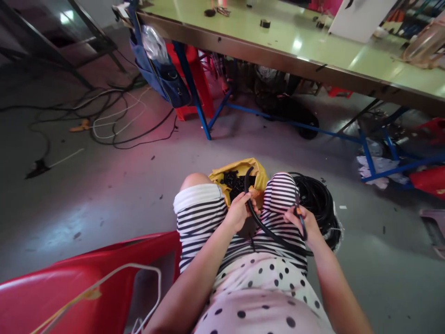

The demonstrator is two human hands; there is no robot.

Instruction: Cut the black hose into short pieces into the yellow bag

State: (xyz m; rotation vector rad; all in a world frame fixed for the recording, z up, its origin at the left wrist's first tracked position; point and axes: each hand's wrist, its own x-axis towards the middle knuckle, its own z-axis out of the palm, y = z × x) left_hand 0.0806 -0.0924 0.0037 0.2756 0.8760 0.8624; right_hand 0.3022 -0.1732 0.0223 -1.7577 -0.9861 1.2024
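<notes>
My left hand [239,211] is closed around a black rubber-like hose [266,228], just below its upper end. Something orange [254,192] shows by those fingers. The hose curves down over my lap towards my right side. My right hand [304,221] grips what looks like a pair of scissors [303,228], dark with a bluish handle; another orange patch shows at the fingers, and the blades are hard to make out. Between my knees stands an open yellow bag [260,172] holding many short black pieces [236,182].
A large coil of black hose [318,199] lies by my right knee. Ahead runs a green-topped workbench [239,21] on blue legs, with a blue bag [156,76] hanging from it. A red plastic stool [104,273] is at my left. Loose cables [114,125] cross the floor.
</notes>
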